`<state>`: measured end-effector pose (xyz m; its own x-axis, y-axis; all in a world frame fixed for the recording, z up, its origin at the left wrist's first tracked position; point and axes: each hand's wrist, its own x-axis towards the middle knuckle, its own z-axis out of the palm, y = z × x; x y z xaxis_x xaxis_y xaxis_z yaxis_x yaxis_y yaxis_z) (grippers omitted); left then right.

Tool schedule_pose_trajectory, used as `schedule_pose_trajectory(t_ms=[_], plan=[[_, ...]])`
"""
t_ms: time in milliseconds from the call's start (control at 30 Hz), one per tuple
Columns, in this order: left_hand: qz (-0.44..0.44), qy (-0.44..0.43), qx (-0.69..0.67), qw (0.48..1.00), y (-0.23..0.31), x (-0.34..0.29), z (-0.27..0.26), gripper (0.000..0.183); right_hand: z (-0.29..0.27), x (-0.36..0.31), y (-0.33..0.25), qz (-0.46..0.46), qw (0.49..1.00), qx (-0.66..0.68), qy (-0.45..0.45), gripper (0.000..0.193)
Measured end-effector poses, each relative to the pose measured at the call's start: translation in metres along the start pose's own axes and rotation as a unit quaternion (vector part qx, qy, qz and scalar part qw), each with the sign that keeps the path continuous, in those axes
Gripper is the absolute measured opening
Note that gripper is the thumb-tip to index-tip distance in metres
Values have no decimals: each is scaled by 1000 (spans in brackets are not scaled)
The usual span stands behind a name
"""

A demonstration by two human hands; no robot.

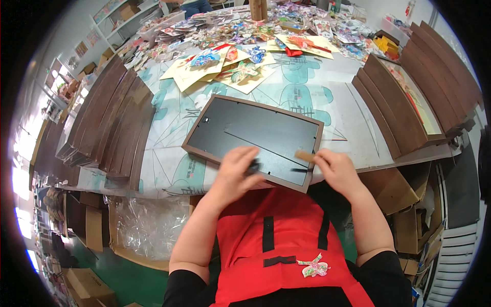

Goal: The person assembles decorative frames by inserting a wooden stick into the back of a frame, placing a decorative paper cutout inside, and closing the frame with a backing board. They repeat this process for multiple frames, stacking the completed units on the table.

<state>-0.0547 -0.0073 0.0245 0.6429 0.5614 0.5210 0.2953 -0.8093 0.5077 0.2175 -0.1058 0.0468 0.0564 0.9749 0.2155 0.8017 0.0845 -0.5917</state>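
Observation:
A brown picture frame [215, 98] lies back side up on the table before me, its dark backing board [261, 120] showing small metal tabs along the edges. At the frame's near edge, my left hand [237, 171] is curled with its thumb apart from the fingers. A small dark blurred thing [254, 166] sits between them; I cannot make out what it is. Over the frame's right near corner, my right hand [336, 169] is closed on the light wooden handle of a tool [305, 155]. A dark strip [298, 170] below the handle may be the tool's blade.
Stacks of brown frames stand at the left [110, 120] and right [394, 112] of the table. Cream sheets [189, 77] with colourful cut-outs lie beyond the frame, before a heap of small decorated pieces [225, 30]. Below the table edge sits a box of clear plastic wrap [151, 225].

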Motion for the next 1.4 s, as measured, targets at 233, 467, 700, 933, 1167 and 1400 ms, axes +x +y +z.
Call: schedule_pose_trajectory(t_ms=[233,467,700,933,1167,1400], plan=[[-68,-100,-48,992,2,4,7,56,26,19,-40,-26,987,-145,-62,24],[-44,-90,-23,995,1,4,15,43,26,32,-38,-50,984,-117,-126,24],[-58,-82,-8,995,6,5,15,36,21,24,-43,-64,983,-126,-121,25],[-59,-106,-14,993,3,6,13,36,23,26,-42,-62,981,-121,-138,26],[-66,-123,-19,990,3,6,13,40,26,36,-43,-29,970,-148,-193,30],[-61,-129,-6,990,3,7,13,34,19,46,-42,-79,960,-136,-230,30]])
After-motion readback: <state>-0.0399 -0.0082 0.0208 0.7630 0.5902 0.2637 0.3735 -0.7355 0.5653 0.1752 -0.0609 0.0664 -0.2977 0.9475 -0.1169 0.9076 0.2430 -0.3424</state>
